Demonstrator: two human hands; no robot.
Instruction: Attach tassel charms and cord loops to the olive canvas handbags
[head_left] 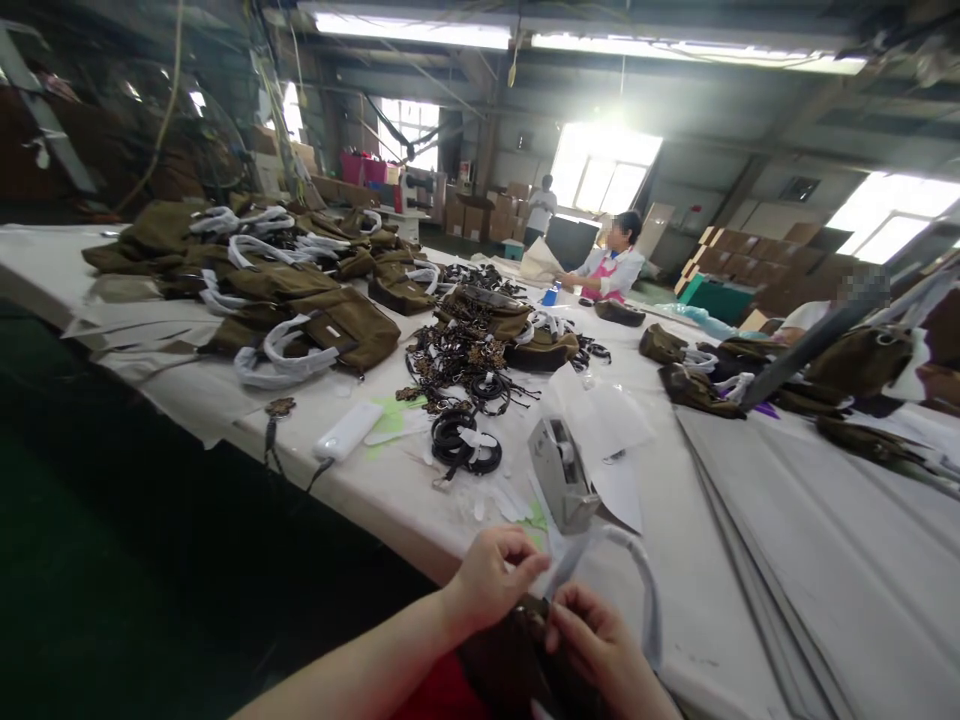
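A dark brown handbag (504, 655) lies close to my body at the table's front edge. Its handle (651, 600), wrapped in pale covering, arches up on the right. My left hand (495, 575) is just above the bag with thumb and fingers pinched together; whatever they hold is too small to make out. Against the bag's upper edge, beside a small shiny fitting, the curled fingers of my right hand (592, 635) grip the bag. A grey tape dispenser (561, 480) stands just beyond both hands.
Coiled black straps (461, 445) and a white power bank (347, 432) lie ahead. Behind are a heap of dark straps with charms (457, 350) and piled brown bags (352, 325). Large grey boards (840, 530) cover the right side. A co-worker (611, 265) sits across the table.
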